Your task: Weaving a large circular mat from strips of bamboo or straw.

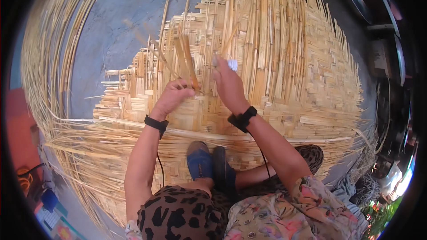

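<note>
With the left hand (171,98) pinching lifted bamboo strips (184,60) and the right hand (229,84) closed on a strip, they could snap or spring loose from the woven mat (284,75).

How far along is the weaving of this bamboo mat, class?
Done: a broad woven patch of the mat fills the middle. In hand: the left hand grips a few raised strips, while the right hand presses on the weave beside them. Left: loose strip ends stick out unwoven along the near and left edges, and the stepped far-left edge is unfinished.
</note>
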`<control>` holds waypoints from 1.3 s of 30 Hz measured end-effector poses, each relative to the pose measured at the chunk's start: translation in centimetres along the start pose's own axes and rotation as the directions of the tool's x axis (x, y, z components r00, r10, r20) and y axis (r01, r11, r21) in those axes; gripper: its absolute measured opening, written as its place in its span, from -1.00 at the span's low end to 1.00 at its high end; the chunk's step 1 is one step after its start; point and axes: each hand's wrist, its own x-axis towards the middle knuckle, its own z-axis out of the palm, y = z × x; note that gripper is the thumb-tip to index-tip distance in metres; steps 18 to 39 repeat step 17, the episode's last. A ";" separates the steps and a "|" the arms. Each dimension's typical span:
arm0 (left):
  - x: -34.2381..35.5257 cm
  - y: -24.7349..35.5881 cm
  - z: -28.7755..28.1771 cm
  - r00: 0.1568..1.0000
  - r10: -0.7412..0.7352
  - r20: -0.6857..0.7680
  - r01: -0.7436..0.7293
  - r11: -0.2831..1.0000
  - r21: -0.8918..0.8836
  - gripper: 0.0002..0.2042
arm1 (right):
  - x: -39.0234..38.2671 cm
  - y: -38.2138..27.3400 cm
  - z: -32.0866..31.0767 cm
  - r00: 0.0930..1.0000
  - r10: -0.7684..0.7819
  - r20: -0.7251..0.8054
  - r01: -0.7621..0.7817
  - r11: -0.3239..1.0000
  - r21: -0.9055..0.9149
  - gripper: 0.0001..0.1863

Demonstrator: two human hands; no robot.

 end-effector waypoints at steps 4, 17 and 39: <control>0.5 -1.7 -0.5 0.998 0.040 -0.050 -0.044 0.995 -0.095 -0.69 | 3.3 -0.4 -0.7 0.982 0.013 0.187 0.007 0.994 -0.108 -0.67; 0.1 -1.4 1.1 0.994 0.076 -0.085 -0.099 0.944 -0.315 -0.45 | 3.2 3.3 0.6 0.950 0.053 0.308 -0.183 0.892 0.412 -0.66; 0.1 -1.4 1.1 0.994 0.076 -0.085 -0.099 0.944 -0.315 -0.45 | 3.2 3.3 0.6 0.950 0.053 0.308 -0.183 0.892 0.412 -0.66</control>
